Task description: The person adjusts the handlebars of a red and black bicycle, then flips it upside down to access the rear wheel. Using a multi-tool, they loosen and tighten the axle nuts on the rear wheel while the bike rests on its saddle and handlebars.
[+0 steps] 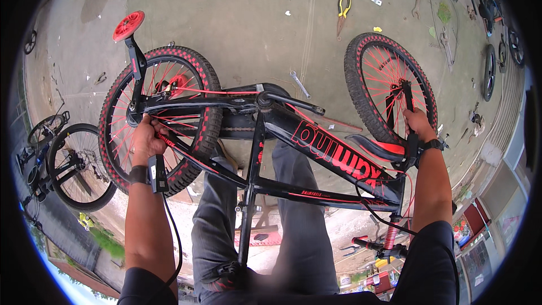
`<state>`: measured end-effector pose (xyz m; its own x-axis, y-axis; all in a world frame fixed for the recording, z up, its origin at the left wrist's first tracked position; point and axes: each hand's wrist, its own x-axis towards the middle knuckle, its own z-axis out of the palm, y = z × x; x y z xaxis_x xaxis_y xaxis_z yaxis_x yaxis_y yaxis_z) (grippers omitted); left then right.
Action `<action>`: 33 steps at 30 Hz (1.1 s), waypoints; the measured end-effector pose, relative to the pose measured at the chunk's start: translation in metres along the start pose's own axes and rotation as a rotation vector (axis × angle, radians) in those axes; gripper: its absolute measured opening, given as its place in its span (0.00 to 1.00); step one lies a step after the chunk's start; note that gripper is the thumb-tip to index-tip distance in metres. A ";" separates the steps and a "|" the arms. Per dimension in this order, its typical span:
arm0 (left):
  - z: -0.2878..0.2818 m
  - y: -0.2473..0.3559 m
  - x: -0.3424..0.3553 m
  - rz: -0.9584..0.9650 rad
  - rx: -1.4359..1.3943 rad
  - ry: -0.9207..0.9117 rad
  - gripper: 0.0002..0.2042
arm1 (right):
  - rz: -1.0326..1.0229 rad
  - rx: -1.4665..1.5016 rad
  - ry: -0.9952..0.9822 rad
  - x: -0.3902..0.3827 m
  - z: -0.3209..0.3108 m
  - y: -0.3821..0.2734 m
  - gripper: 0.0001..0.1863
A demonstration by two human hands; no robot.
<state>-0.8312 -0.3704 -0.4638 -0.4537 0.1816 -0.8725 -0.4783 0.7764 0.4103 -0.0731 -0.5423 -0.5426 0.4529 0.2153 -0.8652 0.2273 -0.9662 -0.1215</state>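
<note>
A black-and-red child's bicycle (327,147) lies tilted across my legs. My left hand (148,138) grips the rear frame near the hub of the red-checked rear wheel (196,68), with a small red training wheel (128,25) on a bracket above it. My right hand (420,124) is closed on the black front fork (407,93) beside the red-spoked front wheel (361,96). The saddle (370,146) shows behind the main tube, and the handlebar end (389,237) with its red spring hangs below. A black device with a cable is strapped to my left wrist.
A second bicycle (79,166) lies at the left. On the concrete floor (243,22) are yellow-handled pliers (343,14), a spanner (299,85), metal rods and small parts. Several loose tyres and wheels (489,73) lie at the right near a step.
</note>
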 end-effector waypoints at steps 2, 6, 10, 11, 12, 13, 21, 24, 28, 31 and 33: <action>-0.002 -0.002 -0.002 -0.004 0.020 -0.059 0.17 | -0.045 -0.009 0.040 -0.005 0.002 0.007 0.16; -0.013 -0.012 0.015 0.039 -0.039 -0.036 0.15 | -0.076 0.082 0.067 -0.030 0.002 -0.003 0.15; -0.008 -0.024 0.022 0.077 -0.080 -0.095 0.16 | -0.108 0.157 0.172 -0.047 0.002 0.018 0.13; -0.011 -0.028 0.028 0.083 -0.149 -0.136 0.17 | -0.127 0.217 0.196 -0.052 0.005 0.020 0.14; -0.014 -0.035 0.034 0.116 -0.143 -0.159 0.17 | -0.147 0.277 0.221 -0.055 0.012 0.026 0.14; -0.017 -0.040 0.041 0.139 -0.144 -0.172 0.16 | -0.196 0.237 0.250 -0.056 0.014 0.032 0.13; -0.010 -0.058 0.039 0.217 -0.210 -0.170 0.08 | -0.410 0.405 0.429 -0.076 0.025 0.074 0.13; -0.013 -0.064 0.038 0.240 -0.246 -0.176 0.08 | -0.433 0.492 0.467 -0.085 0.033 0.078 0.13; -0.017 -0.076 0.050 0.335 -0.344 -0.271 0.09 | -0.485 0.696 0.471 -0.083 0.034 0.101 0.13; -0.025 -0.082 0.052 0.364 -0.392 -0.300 0.11 | -0.495 0.764 0.496 -0.096 0.037 0.104 0.13; -0.031 -0.085 0.061 0.385 -0.421 -0.346 0.11 | -0.515 0.830 0.534 -0.103 0.040 0.104 0.13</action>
<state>-0.8417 -0.4437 -0.5435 -0.4172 0.6360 -0.6492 -0.6153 0.3282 0.7168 -0.1312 -0.6710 -0.4855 0.8287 0.4584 -0.3211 -0.0614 -0.4958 -0.8663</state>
